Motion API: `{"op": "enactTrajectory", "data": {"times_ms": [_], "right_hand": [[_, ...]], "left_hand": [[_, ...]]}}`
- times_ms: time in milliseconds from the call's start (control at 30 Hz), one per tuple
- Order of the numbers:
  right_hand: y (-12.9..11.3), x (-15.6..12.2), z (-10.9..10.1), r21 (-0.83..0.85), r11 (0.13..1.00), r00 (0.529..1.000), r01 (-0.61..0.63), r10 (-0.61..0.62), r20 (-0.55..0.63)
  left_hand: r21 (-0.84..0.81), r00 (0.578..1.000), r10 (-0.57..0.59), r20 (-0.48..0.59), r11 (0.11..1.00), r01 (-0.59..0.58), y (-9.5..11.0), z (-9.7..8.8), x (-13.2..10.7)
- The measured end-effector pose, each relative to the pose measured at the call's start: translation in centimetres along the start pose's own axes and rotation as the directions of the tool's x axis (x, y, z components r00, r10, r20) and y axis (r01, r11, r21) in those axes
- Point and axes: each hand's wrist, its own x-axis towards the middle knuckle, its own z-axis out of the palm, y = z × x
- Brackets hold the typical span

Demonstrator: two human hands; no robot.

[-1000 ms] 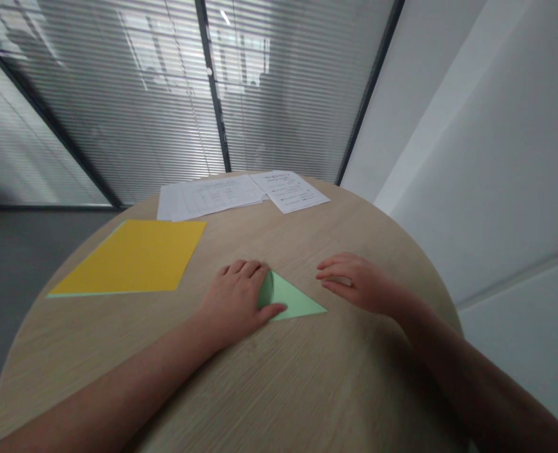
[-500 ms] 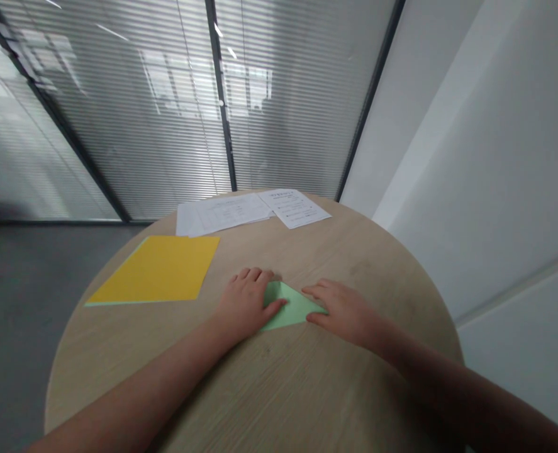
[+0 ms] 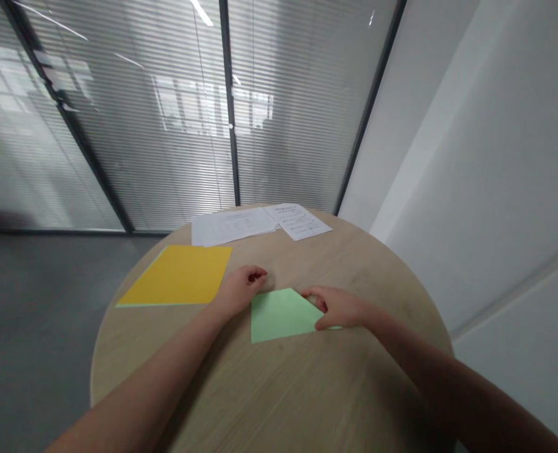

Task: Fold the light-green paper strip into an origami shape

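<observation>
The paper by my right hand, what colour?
The paper is light green, clearest in the head view.

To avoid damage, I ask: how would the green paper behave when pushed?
The green paper looks thin, so it is probably light. Lying nearly flat on the table, it would likely slide rather than tip.

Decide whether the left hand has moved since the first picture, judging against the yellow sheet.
Yes: against the yellow sheet, the left hand has shifted left, closer to that sheet, and no longer lies across the green paper.
</observation>
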Motion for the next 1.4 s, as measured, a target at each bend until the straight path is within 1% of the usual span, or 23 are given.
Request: {"op": "enactTrajectory", "data": {"times_ms": [67,133,233,300,500,633,700,800,867,933,1000,1033,1133,1200,1300,1400], "right_hand": [[0.0,0.3,0.0,0.007,1.0,0.999,-0.001,0.001,0.038],[-0.2,0.7,-0.1,-0.018,1.0,0.999,0.004,-0.003,0.049],[-0.7,1.2,-0.2,-0.03,0.999,0.995,0.037,-0.034,0.093],[-1.0,1.4,-0.3,-0.028,0.998,0.989,0.059,-0.055,0.137],[-1.5,1.5,-0.4,-0.004,0.993,0.968,0.121,-0.117,0.222],[-1.5,1.4,-0.2,0.022,0.989,0.96,0.149,-0.15,0.236],[-1.4,1.4,-0.1,0.04,0.986,0.962,0.161,-0.166,0.218],[-1.3,1.5,0.2,0.057,0.983,0.972,0.172,-0.179,0.154],[-1.5,1.6,0.4,0.056,0.983,0.978,0.176,-0.181,0.108],[-1.9,1.4,0.6,0.049,0.981,0.979,0.185,-0.189,0.079],[-2.6,1.2,1.0,0.034,0.981,0.979,0.193,-0.195,0.063],[-3.0,1.0,1.3,0.023,0.981,0.98,0.192,-0.193,0.052],[-4.0,0.7,2.0,-0.021,0.987,0.987,0.158,-0.158,0.004],[-4.2,0.6,2.4,-0.049,0.991,0.992,0.125,-0.127,-0.021],[-4.1,0.5,2.4,-0.084,0.993,0.996,0.079,-0.083,-0.037],[-3.7,0.3,1.9,-0.118,0.992,0.997,0.051,-0.057,-0.048]], "left_hand": [[-0.037,0.999,0.032,0.036,0.999,-0.031,0.5,-0.3,-0.3],[-0.07,0.991,0.097,0.094,0.993,-0.091,1.3,-0.6,-0.8],[-0.106,0.955,0.211,0.206,0.975,-0.193,2.7,-1.0,-1.7],[-0.113,0.935,0.23,0.27,0.972,-0.206,3.2,-1.2,-2.0],[-0.147,0.9,0.189,0.394,0.979,-0.141,3.5,-1.1,-2.0],[-0.182,0.876,0.163,0.454,0.979,-0.088,3.6,-1.1,-2.0],[-0.187,0.869,0.144,0.474,0.98,-0.061,3.6,-1.1,-2.1],[-0.197,0.852,0.102,0.514,0.98,0.002,3.5,-1.4,-2.1],[-0.211,0.825,0.085,0.559,0.976,0.043,3.4,-1.7,-2.2],[-0.24,0.79,0.099,0.605,0.969,0.063,3.2,-2.0,-2.2],[-0.273,0.774,0.122,0.622,0.96,0.068,3.2,-1.9,-2.3],[-0.28,0.776,0.125,0.619,0.957,0.07,3.3,-1.8,-2.4],[-0.252,0.805,0.098,0.585,0.966,0.065,3.7,-1.2,-2.6],[-0.237,0.813,0.088,0.575,0.969,0.063,4.0,-0.8,-2.7],[-0.252,0.819,0.091,0.566,0.965,0.067,4.2,-0.7,-2.8],[-0.273,0.83,0.088,0.552,0.959,0.08,4.0,-1.0,-2.8]]}}
